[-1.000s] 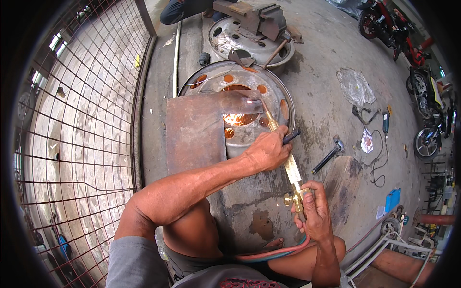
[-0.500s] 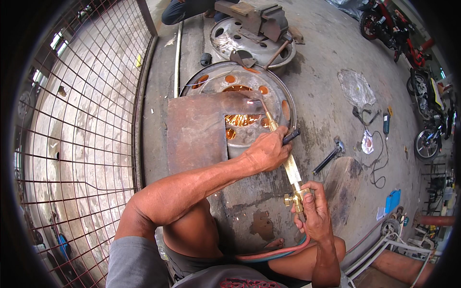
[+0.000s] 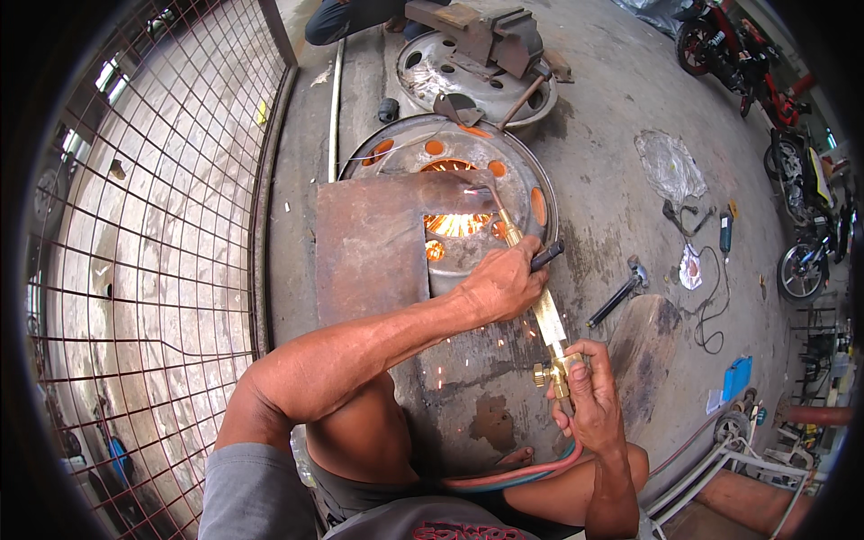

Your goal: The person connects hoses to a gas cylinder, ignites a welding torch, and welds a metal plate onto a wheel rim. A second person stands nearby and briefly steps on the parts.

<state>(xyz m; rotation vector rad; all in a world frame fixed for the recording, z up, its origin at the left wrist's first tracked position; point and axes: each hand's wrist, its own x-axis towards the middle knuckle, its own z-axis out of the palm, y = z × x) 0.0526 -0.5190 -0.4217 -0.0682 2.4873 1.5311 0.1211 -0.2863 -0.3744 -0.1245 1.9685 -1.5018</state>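
Note:
A brass cutting torch (image 3: 548, 317) runs slantwise between my hands. My left hand (image 3: 506, 284) is closed round its front part, and a short black rod (image 3: 546, 256) sticks out beside that hand's fingers. Farther back, my right hand (image 3: 589, 396) grips the torch body near its brass valve knob. The bent tip, with a small bright flame, meets the right end of a rusty steel plate (image 3: 364, 243). That plate lies across a steel wheel rim (image 3: 526, 202), and orange sparks glow through the rim's openings. Red and blue-green hoses (image 3: 540, 472) lead from the torch across my lap.
Behind stands a bench vise (image 3: 477, 38) on another wheel rim, with a hammer leaning there. A wire-mesh fence (image 3: 171, 198) borders the left. On the right floor lie a hammer (image 3: 617, 293), a corded tool and crumpled plastic (image 3: 670, 166). Motorcycles (image 3: 801, 211) stand beyond; another person sits at the back.
The sparks inside the rim have grown brighter and more spread out. Several small sparks now show over the floor in front of the plate. Both hands and the torch stay nearly in place.

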